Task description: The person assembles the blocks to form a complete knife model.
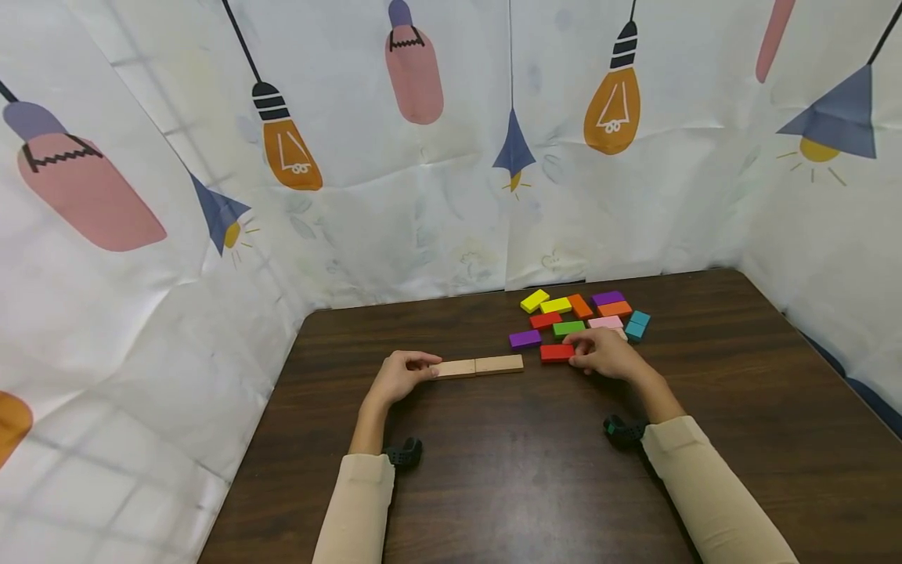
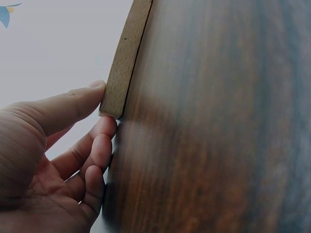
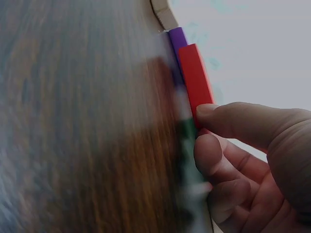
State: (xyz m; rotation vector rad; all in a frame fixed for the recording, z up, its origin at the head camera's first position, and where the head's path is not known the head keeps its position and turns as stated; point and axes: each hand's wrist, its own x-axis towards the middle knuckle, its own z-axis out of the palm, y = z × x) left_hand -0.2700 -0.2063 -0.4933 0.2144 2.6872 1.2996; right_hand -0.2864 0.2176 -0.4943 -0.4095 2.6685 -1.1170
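Note:
Two plain wooden blocks lie end to end in a row on the dark table. My left hand (image 1: 398,377) is at the row's left end, with thumb and fingertips against the end of the left wooden block (image 2: 122,68). The right wooden block (image 1: 499,364) continues the row. Further right, my right hand (image 1: 607,352) pinches the right end of a red block (image 1: 557,354) between thumb and fingers. In the right wrist view this red block (image 3: 196,75) appears raised slightly off the table, but I cannot tell for sure. A purple block (image 3: 178,38) shows behind it.
Loose coloured blocks lie behind my right hand: a purple block (image 1: 524,339), a green block (image 1: 568,329), a pink block (image 1: 605,322), teal blocks (image 1: 637,325), a yellow block (image 1: 535,301) and several others. A patterned white curtain (image 1: 451,204) hangs beyond the table's (image 1: 521,470) back edge.

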